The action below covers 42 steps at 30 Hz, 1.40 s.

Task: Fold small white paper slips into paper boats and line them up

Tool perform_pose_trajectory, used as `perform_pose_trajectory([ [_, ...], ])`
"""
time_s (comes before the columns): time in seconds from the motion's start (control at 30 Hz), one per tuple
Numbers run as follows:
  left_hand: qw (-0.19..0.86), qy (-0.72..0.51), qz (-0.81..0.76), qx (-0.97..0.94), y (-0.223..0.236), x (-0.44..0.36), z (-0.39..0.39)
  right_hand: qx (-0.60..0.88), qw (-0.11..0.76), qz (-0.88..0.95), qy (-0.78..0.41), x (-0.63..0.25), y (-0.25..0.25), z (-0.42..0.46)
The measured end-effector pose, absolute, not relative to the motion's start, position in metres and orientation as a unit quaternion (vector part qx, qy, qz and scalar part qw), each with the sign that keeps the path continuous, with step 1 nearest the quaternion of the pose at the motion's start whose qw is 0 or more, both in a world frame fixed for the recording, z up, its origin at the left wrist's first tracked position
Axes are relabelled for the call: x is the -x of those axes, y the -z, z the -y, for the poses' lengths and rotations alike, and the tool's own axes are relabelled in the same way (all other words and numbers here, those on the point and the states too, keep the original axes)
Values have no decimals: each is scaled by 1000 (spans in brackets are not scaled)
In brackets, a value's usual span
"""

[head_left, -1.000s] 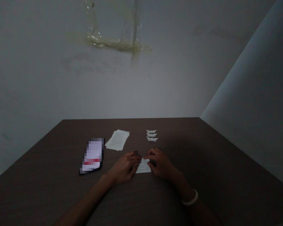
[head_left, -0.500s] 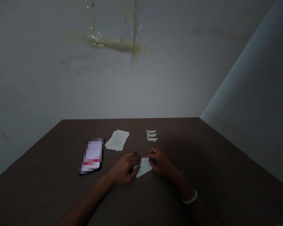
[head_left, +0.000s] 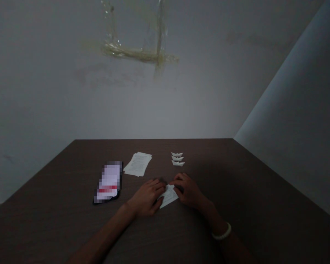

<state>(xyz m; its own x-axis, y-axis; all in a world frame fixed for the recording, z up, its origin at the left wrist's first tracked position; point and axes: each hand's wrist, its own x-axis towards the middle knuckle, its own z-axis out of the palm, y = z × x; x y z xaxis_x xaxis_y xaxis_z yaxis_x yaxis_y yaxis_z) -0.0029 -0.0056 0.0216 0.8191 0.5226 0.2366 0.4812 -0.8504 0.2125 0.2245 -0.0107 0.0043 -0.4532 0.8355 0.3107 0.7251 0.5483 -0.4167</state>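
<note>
A small sheet of printed paper (head_left: pixel 169 196) lies on the table between my two hands. My left hand (head_left: pixel 149 197) is on its left edge, fingers bent over it and thumb at the near side. At the right, my right hand (head_left: pixel 187 190) has its index finger on the far edge and its thumb lower down on the paper. Both hands hold the paper down against the tabletop. Beyond them stand three small folded paper boats (head_left: pixel 178 159) in a short column, one behind another.
A stack of printed paper sheets (head_left: pixel 138 164) lies at the left beyond my left hand. Nearer and further left is a phone (head_left: pixel 108 182) with a lit, blurred screen. The brown table (head_left: pixel 57 216) meets a wall (head_left: pixel 159 110) at its far edge.
My left hand has slid slightly across the paper's left part, its fingers lying closer together. The right hand stays almost where it was. The whole view has shifted a little.
</note>
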Motion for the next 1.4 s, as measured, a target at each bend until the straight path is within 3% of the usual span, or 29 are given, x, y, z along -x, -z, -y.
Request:
perform_pose_trajectory([
  [0.5, 66, -132, -262, -954, -26, 4, 5, 487, 237, 834, -103, -223, -3, 11],
  [0.87, 71, -143, -271, -949, -23, 5, 4, 486, 286, 821, -90, -212, 0, 12],
  [1.1, 66, -148, -277, -947, -21, 4, 5, 566, 342, 742, -107, -194, 10, 7],
  [1.4, 70, -154, -274, -947, -21, 6, 5, 620, 320, 709, -104, -186, 6, 4],
])
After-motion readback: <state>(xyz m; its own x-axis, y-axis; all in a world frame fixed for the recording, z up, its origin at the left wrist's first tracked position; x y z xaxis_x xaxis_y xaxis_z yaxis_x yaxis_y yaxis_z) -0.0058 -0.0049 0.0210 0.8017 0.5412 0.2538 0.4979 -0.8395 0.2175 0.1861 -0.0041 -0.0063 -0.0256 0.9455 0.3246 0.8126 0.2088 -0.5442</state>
